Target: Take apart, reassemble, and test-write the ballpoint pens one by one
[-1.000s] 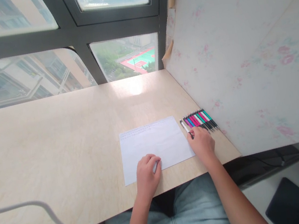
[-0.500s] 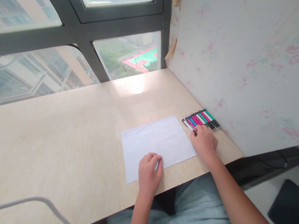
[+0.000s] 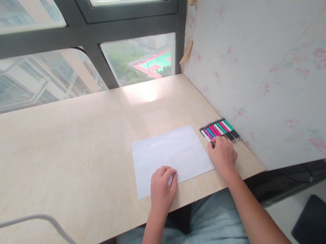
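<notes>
A sheet of white paper (image 3: 165, 155) with lines of handwriting along its top lies on the desk. Resting on its lower edge, my left hand (image 3: 163, 182) is loosely curled, thumb tip by the index finger, with nothing visible in it. Right of the sheet, several pens (image 3: 218, 128) in white, purple, blue, pink and green lie side by side in a slanted row. At the left end of that row, my right hand (image 3: 223, 153) pinches the dark lower end of a white pen (image 3: 205, 134). My fingers cover the lower ends of some neighbouring pens.
The pale desk (image 3: 62, 155) runs to the window frame (image 3: 135, 28). A floral-papered wall (image 3: 271, 58) borders it closely on the right, beside the pens. A grey cable (image 3: 55, 225) arches over the front left. A dark flat object (image 3: 318, 219) sits low at the right.
The white pen's top end has shifted slightly right, closer against the row, with my right hand still at it. My left hand and the paper have stayed in place.
</notes>
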Demonstrator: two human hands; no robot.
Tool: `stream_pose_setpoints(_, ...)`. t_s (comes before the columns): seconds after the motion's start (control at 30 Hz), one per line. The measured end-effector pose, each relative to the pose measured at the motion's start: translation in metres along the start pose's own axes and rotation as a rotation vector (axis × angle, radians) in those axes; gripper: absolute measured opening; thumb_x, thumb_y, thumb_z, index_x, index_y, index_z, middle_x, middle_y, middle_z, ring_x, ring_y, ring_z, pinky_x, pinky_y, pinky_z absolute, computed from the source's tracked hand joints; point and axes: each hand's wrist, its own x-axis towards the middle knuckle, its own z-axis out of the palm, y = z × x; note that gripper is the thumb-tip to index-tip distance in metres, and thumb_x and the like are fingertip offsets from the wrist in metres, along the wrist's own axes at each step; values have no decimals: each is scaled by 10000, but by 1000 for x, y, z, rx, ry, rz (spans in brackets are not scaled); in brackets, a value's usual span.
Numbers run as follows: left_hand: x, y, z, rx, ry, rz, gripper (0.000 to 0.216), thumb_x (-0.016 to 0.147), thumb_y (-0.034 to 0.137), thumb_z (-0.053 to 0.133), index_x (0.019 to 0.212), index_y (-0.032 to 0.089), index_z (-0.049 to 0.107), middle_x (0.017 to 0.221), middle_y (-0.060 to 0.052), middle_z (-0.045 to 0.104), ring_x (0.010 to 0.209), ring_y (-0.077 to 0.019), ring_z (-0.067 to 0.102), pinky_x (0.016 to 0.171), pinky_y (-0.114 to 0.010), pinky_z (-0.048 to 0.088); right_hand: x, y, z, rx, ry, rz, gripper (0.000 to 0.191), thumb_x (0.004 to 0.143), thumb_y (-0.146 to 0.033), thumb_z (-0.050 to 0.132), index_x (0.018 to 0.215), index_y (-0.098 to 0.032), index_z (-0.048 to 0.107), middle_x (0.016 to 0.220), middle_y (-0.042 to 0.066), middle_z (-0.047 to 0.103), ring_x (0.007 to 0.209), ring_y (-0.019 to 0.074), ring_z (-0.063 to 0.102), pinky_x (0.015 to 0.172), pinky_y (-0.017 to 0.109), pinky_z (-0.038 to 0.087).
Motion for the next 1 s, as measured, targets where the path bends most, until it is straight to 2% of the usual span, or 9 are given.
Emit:
stream_pose_setpoints(0.3, 0, 2, -1, 26, 26, 25, 128, 885, 198, 531, 885, 229, 656, 897, -45, 660, 854, -207, 615, 786, -361, 476, -5, 2, 2, 115, 91, -31, 116, 855, -248, 544, 919, -185, 616, 907, 86, 619, 888, 238, 533, 631, 298, 335)
stream_pose_setpoints(0.4, -2, 5, 1, 74, 27, 39, 136, 886, 187, 525, 900, 223, 655, 896, -51, 651, 850, -209, 601, 785, -369, 476, -16, 0, 4, 232, 97, -164, 129, 870, -232, 513, 916, -186, 624, 885, 69, 632, 845, 221, 549, 666, 303, 372)
stream_pose_setpoints(0.47, -4, 7, 2, 101, 30, 50, 145, 883, 178, 525, 928, 223, 655, 911, -56, 650, 857, -211, 598, 787, -373, 482, -28, -6, 6, 317, 44, -347, 139, 872, -214, 505, 903, -185, 637, 864, 64, 645, 846, 218, 560, 745, 322, 408)
stream_pose_setpoints(0.53, -8, 9, 1, 115, 51, 50, 176, 879, 166, 525, 991, 222, 649, 952, -66, 653, 889, -214, 602, 805, -377, 491, -42, -15, 8, 390, -19, -547, 174, 877, -201, 499, 956, -188, 653, 935, 74, 665, 904, 226, 572, 836, 356, 418)
stream_pose_setpoints(0.6, -11, 8, -3, 137, 91, 42, 221, 884, 158, 516, 1063, 213, 633, 1019, -82, 655, 956, -222, 602, 847, -389, 491, -54, -23, 10, 434, -48, -650, 226, 885, -210, 500, 1052, -193, 651, 1055, 91, 660, 994, 238, 569, 896, 385, 420)
stream_pose_setpoints(0.7, -15, 4, -11, 241, 112, 49, 291, 898, 179, 507, 1169, 209, 607, 1206, -116, 623, 1140, -262, 553, 958, -449, 448, -68, -33, 12, 407, -73, -708, 325, 886, -231, 508, 1191, -203, 618, 1248, 113, 599, 1172, 270, 506, 973, 433, 403)
stream_pose_setpoints(0.8, -18, -3, -17, 380, 25, 113, 412, 896, 245, 532, 1308, 244, 547, 1447, -117, 479, 1348, -330, 391, 1067, -549, 341, -73, -37, 12, 314, -95, -732, 400, 882, -272, 523, 1271, -201, 579, 1388, 129, 513, 1287, 316, 419, 1037, 499, 360)
stream_pose_setpoints(0.9, -23, -9, -18, 456, -66, 166, 473, 903, 289, 527, 1375, 265, 498, 1512, -105, 413, 1397, -344, 332, 1096, -577, 299, -73, -36, 13, 252, -120, -752, 437, 879, -276, 521, 1306, -189, 555, 1424, 143, 485, 1316, 334, 396, 1062, 532, 342)
stream_pose_setpoints(1.0, -26, -11, -17, 459, -75, 153, 476, 908, 297, 520, 1382, 269, 497, 1518, -98, 411, 1396, -338, 346, 1104, -570, 302, -71, -33, 16, 250, -148, -772, 439, 879, -271, 516, 1309, -192, 552, 1436, 137, 477, 1329, 332, 392, 1073, 533, 345)
